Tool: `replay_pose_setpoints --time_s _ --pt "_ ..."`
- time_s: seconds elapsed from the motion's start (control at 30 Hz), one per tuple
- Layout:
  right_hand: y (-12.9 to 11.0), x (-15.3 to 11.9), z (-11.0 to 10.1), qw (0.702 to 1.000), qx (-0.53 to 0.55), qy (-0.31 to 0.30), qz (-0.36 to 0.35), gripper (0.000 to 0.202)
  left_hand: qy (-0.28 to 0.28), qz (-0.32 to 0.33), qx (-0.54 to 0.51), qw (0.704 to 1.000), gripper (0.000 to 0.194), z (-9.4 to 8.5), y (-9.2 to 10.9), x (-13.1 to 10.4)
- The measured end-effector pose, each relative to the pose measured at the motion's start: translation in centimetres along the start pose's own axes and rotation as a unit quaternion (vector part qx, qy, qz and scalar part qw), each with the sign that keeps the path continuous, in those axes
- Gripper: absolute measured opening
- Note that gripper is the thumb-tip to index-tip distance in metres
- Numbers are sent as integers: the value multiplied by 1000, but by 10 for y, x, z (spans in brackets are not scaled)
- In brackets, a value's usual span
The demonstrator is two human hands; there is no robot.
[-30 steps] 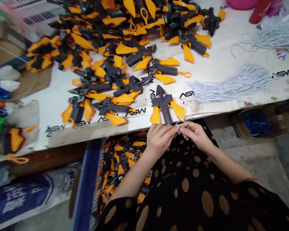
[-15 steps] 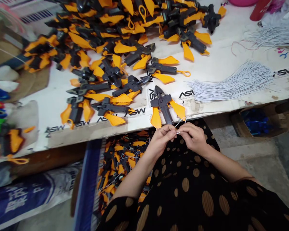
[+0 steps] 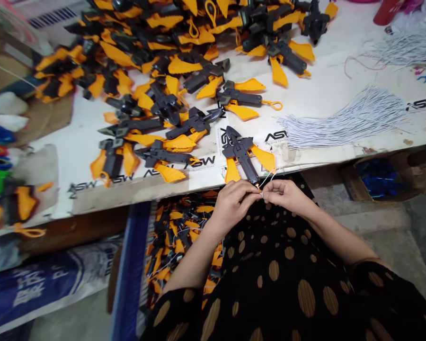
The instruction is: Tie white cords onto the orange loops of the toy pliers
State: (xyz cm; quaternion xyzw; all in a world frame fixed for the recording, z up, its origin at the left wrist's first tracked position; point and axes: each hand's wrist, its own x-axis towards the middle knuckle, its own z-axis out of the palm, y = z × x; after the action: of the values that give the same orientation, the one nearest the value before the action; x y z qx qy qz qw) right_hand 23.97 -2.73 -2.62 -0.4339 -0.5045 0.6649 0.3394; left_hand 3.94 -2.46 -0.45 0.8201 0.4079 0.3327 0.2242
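Head view: the left hand [image 3: 230, 203] and right hand [image 3: 286, 195] meet just below the worktop [image 3: 326, 94] edge, fingers of both pinching a thin white string [image 3: 266, 179]; it runs to the tail of the black-and-orange toy [image 3: 244, 154] lying at that edge, beside the bundle of white strings [image 3: 344, 123]. Judging by this, tying goes best with the string kept taut, fingertips close to the knot, and the toy left resting flat.

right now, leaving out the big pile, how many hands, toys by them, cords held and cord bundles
hands: 2, left hand and right hand
toy at the table edge: 1
cord pinched by both hands: 1
cord bundles: 2
total: 6
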Motion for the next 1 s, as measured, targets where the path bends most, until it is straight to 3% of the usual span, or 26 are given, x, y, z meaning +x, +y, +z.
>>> replay_pose_setpoints --time_s 0.13,0.2,0.33,0.43,0.53,0.7,0.77,0.87,1.0 --pt "4 -3 15 980 -110 139 -86 15 49 -40 32 997 12 12 6 -8" --pt "7 -4 20 963 -164 170 -133 8 70 -54 54 995 12 17 9 -9" --pt "10 -5 19 945 -188 148 -222 7 87 -96 55 990 13 20 16 -9" --pt "12 -6 14 945 -164 94 -265 10 68 -132 -25 989 13 18 20 -9" --pt "13 -8 12 961 -128 65 -235 15 65 -110 -73 989 11 18 17 -11" --pt "10 -5 15 991 -43 35 -119 25 84 70 30 994 12 16 -2 -14" --pt "7 -4 15 995 -10 7 -96 30 77 113 64 989 13 14 -8 -15" --pt "5 -4 14 995 9 -22 -93 31 71 79 47 993 7 12 -9 -16" --pt "8 -7 17 992 -64 31 -106 25 44 -66 -82 993 11 15 -3 -19"
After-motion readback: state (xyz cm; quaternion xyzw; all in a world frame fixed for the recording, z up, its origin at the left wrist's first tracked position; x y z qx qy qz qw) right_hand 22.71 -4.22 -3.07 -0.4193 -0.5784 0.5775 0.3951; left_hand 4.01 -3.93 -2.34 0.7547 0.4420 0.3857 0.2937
